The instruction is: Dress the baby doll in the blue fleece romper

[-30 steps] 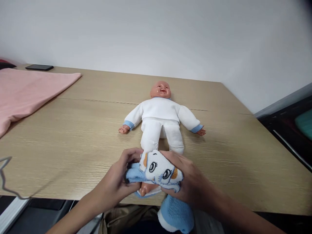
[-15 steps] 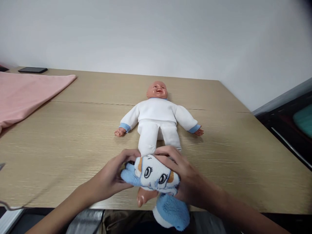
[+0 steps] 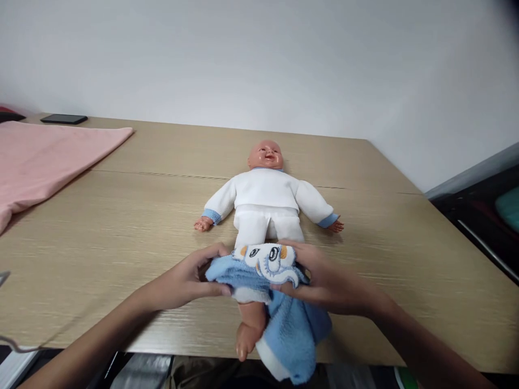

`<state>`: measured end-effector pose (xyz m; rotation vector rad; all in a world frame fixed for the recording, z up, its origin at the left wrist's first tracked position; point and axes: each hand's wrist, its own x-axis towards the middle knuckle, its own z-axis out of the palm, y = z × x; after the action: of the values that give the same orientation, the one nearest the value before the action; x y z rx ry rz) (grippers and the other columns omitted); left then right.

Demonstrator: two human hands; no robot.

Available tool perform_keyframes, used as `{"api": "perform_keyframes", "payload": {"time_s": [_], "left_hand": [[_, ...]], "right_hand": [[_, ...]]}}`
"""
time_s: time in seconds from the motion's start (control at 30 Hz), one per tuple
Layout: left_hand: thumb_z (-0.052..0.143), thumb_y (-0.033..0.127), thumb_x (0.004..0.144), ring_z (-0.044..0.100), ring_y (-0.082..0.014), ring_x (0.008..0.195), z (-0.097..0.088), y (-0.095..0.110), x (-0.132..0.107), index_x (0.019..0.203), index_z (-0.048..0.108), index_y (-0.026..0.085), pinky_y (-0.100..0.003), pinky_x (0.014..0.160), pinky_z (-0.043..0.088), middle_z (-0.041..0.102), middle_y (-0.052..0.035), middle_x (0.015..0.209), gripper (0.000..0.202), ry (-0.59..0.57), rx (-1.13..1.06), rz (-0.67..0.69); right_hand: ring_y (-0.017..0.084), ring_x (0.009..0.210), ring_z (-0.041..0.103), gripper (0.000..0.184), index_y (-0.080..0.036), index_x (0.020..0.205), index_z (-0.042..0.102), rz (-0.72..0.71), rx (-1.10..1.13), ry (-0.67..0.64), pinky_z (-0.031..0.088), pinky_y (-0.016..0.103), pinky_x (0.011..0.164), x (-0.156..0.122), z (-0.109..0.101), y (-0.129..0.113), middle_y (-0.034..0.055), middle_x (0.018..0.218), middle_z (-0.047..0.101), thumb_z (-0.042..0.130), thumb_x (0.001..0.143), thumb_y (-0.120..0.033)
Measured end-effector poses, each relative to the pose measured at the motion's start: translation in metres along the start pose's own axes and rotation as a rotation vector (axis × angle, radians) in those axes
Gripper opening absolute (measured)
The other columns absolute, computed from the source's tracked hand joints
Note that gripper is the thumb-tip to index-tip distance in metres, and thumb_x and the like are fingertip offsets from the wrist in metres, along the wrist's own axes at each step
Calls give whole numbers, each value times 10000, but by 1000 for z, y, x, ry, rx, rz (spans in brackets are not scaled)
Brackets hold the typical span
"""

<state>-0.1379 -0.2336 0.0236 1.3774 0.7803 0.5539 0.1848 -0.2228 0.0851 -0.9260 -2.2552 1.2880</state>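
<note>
A baby doll (image 3: 267, 189) lies on its back, head away from me, in a white top and white lower garment with blue cuffs. Both hands grip fuzzy blue doll pants (image 3: 292, 329) that carry a white embroidered animal face. My left hand (image 3: 194, 278) pinches the left side of the bunched waist; my right hand (image 3: 320, 275) holds the right side by the face. One bare doll foot (image 3: 249, 329) sticks out below a white leg cuff on the left. The other pant leg hangs over the table's front edge, and the doll's second foot is hidden.
The wooden table (image 3: 154, 210) meets a pale wall (image 3: 259, 65) at the back. A pink cloth (image 3: 52, 156) lies at the left, with a dark phone (image 3: 65, 119) behind it. A dark object with a metal bar (image 3: 482, 200) stands beyond the right edge.
The blue pants have slid up the doll's left-side leg, baring more of the foot and shin. Both hands moved slightly up, and the embroidered face now tips back and shows its trunk.
</note>
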Motion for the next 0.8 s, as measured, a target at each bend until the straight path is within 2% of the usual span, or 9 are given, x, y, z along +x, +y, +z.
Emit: {"api": "perform_keyframes", "payload": {"time_s": [0.17, 0.23, 0.33, 0.4, 0.5, 0.6, 0.67, 0.73, 0.8], "left_hand": [[908, 493, 939, 538, -167, 908, -4, -5, -1, 1081, 623, 216, -271, 796, 453, 573, 17, 967, 422, 21, -94, 39], [933, 489, 916, 530, -156, 878, -6, -7, 1, 1085, 603, 223, -257, 767, 445, 576, 21, 958, 456, 57, -89, 73], [985, 528, 851, 500, -141, 834, -11, -9, 4, 1037, 565, 230, -240, 725, 418, 546, 31, 943, 548, 97, -36, 128], [954, 661, 832, 468, -139, 804, -13, -10, 6, 1003, 550, 230, -243, 696, 397, 516, 36, 922, 615, 94, 10, 171], [740, 830, 928, 467, -157, 814, -15, -9, 7, 966, 546, 224, -270, 710, 405, 531, 13, 924, 638, 96, 83, 246], [719, 593, 1073, 504, -156, 858, -15, -7, 9, 969, 553, 224, -272, 749, 430, 560, 0, 967, 418, 158, 99, 227], [757, 437, 1078, 519, -146, 865, -15, -6, 9, 1028, 573, 238, -260, 749, 442, 548, 8, 991, 276, 172, 72, 221], [735, 409, 1088, 551, -157, 917, -16, -4, 8, 1130, 603, 261, -268, 795, 475, 547, 1, 1033, 203, 173, 94, 253], [701, 413, 1102, 595, -203, 1112, -16, 5, 5, 1269, 621, 294, -318, 972, 504, 587, -32, 1164, 220, 174, 212, 290]], "right_hand": [[260, 965, 740, 363, -229, 1171, 773, 234, -104, 71, 607, 368, 859, -30, -1, -6, 60, 1069, 817, 695, 1072, -570], [298, 1040, 764, 419, -248, 1229, 803, 277, -57, 76, 627, 390, 898, -43, -5, -4, 73, 1137, 838, 733, 1035, -613], [374, 1267, 743, 535, -278, 1348, 809, 248, 18, 104, 611, 471, 1094, -59, -12, 3, 101, 1358, 817, 861, 932, -609], [389, 1358, 710, 585, -285, 1406, 786, 202, 82, 102, 580, 504, 1167, -67, -15, 11, 113, 1432, 787, 888, 914, -583], [324, 1266, 754, 440, -283, 1378, 771, 139, 214, 105, 614, 464, 1101, -73, -13, 24, 103, 1314, 807, 783, 1020, -539], [282, 1106, 774, 340, -255, 1242, 797, 146, 186, 171, 633, 420, 1014, -75, -3, 36, 86, 1159, 816, 741, 1051, -531], [308, 1150, 755, 397, -253, 1268, 799, 179, 94, 278, 616, 437, 1039, -75, 6, 41, 102, 1214, 814, 794, 1007, -551], [310, 1171, 733, 424, -264, 1305, 786, 166, 73, 359, 599, 436, 1055, -74, 13, 42, 99, 1235, 799, 801, 1001, -560], [275, 1120, 710, 359, -274, 1282, 768, 99, 147, 337, 587, 409, 1043, -72, 17, 40, 75, 1182, 764, 739, 1051, -548]]}}
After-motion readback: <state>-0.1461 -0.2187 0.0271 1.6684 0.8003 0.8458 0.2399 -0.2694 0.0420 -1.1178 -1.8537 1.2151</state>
